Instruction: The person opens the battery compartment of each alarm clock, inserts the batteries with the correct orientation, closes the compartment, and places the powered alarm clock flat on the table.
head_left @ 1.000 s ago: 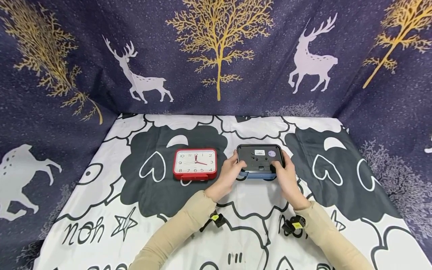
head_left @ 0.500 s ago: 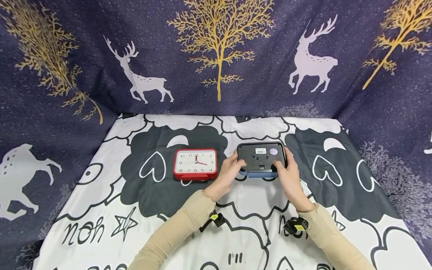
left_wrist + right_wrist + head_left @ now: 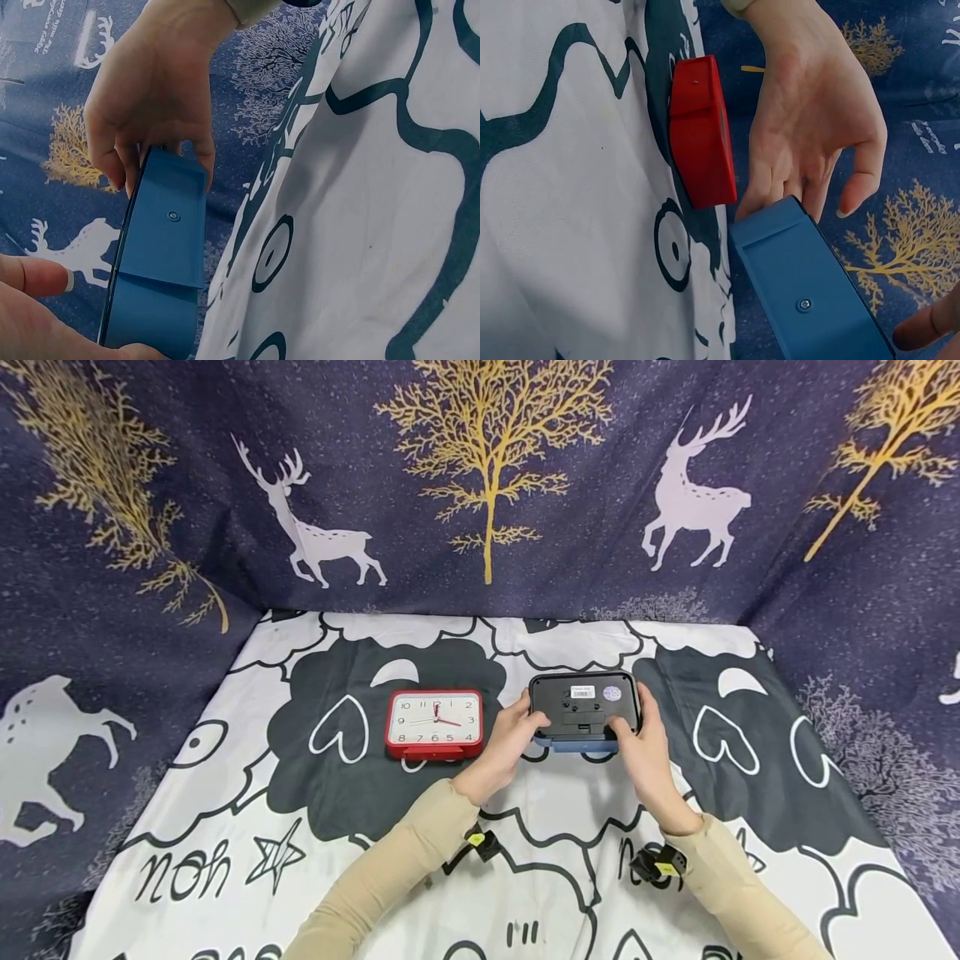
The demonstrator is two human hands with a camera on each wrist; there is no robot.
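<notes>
A blue alarm clock (image 3: 585, 706) is held between both hands, its black back with a white label and round sticker towards me. My left hand (image 3: 510, 739) grips its left end, thumb on the back. On the right end, my right hand (image 3: 647, 756) grips it the same way. The right wrist view shows the blue casing (image 3: 804, 277) from below, with a small screw, and the left hand (image 3: 810, 112) at its far end. To the left, a red alarm clock (image 3: 435, 727) stands face towards me, close to my left hand.
A white cloth (image 3: 555, 877) with black cartoon drawings covers the table. Behind and at both sides hang dark blue curtains (image 3: 570, 568) printed with white deer and gold trees. Small black wrist devices (image 3: 660, 864) with yellow labels sit under the sleeves.
The blue alarm clock has risen slightly and shifted a little to the right, its back tilting more towards me. My right hand moved slightly right with it. The red alarm clock stays put.
</notes>
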